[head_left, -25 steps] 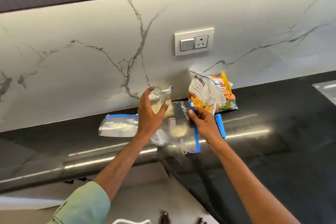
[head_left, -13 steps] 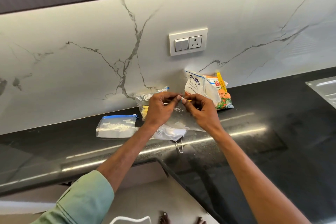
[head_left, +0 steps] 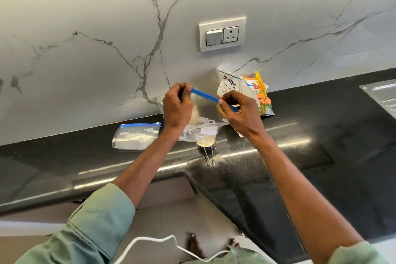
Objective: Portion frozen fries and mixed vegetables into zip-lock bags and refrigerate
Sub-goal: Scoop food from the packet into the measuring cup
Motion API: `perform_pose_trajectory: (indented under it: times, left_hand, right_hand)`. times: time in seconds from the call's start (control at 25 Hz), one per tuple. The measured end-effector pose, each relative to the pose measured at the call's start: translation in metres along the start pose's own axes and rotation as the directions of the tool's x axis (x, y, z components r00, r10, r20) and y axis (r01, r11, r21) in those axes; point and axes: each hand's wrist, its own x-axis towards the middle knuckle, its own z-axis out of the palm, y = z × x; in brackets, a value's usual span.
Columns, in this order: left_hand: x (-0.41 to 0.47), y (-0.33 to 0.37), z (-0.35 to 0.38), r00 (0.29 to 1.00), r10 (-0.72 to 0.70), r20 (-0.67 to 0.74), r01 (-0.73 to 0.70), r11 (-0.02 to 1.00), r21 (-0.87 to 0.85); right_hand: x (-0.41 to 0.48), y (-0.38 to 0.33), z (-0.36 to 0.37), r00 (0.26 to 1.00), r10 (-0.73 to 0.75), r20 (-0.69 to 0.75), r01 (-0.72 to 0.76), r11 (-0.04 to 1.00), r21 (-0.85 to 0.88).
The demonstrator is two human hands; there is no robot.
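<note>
Pinching blue strip [head_left: 204, 94] of zip-lock bag [head_left: 205, 111], left hand [head_left: 176, 107] one end, right hand [head_left: 242, 111] other, seemingly fries [head_left: 195, 114] inside.

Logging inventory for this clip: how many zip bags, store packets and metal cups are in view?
Zip bags: 2, held bag and flat bag
Packets: 2, fries packet and vegetable packet
Cups: 1, cup
Total: 5
</note>
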Motion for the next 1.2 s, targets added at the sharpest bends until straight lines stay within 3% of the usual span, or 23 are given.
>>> perform_pose_trajectory:
  times: [0.08, 0.16, 0.32, 0.44, 0.52, 0.56, 0.84, 1.2]
  left_hand:
    - [0.007, -0.01, -0.012, 0.99, -0.073, -0.124, 0.071, 0.997, -0.028]
    - [0.006, -0.012, -0.02, 0.983, -0.126, -0.134, 0.12, 0.991, -0.052]
    - [0.002, 0.003, -0.035, 0.978, -0.059, 0.201, 0.061, 0.998, -0.001]
    - [0.001, 0.032, -0.033, 0.842, -0.008, 0.539, 0.025, 0.999, -0.024]
    - [-0.007, 0.044, -0.022, 0.736, 0.043, 0.676, -0.059, 0.998, 0.001]
    - [-0.012, 0.047, -0.015, 0.708, 0.039, 0.705, -0.032, 0.999, -0.024]
    - [-0.033, 0.046, 0.0, 0.677, -0.169, 0.716, 0.434, 0.878, -0.203]
    - [-0.041, 0.038, 0.002, 0.67, -0.179, 0.72, 0.429, 0.885, -0.18]
  right_hand:
    - [-0.003, 0.01, -0.007, 1.0, -0.005, -0.018, 0.005, 1.0, -0.025]
    - [-0.005, 0.015, -0.013, 1.0, -0.006, -0.03, 0.006, 1.0, -0.006]
    - [-0.006, 0.009, -0.028, 0.998, -0.055, -0.03, 0.056, 0.998, 0.037]
    - [-0.003, -0.001, -0.038, 0.986, -0.16, 0.052, 0.156, 0.985, 0.074]
    - [0.003, -0.008, -0.041, 0.976, -0.206, 0.074, 0.2, 0.977, 0.075]
    - [0.005, -0.012, -0.042, 0.975, -0.208, 0.078, 0.201, 0.976, 0.088]
    - [0.001, -0.012, -0.055, 0.991, -0.131, 0.008, 0.125, 0.964, 0.234]
    - [-0.007, -0.007, -0.047, 0.999, -0.035, -0.022, 0.041, 0.923, 0.383]
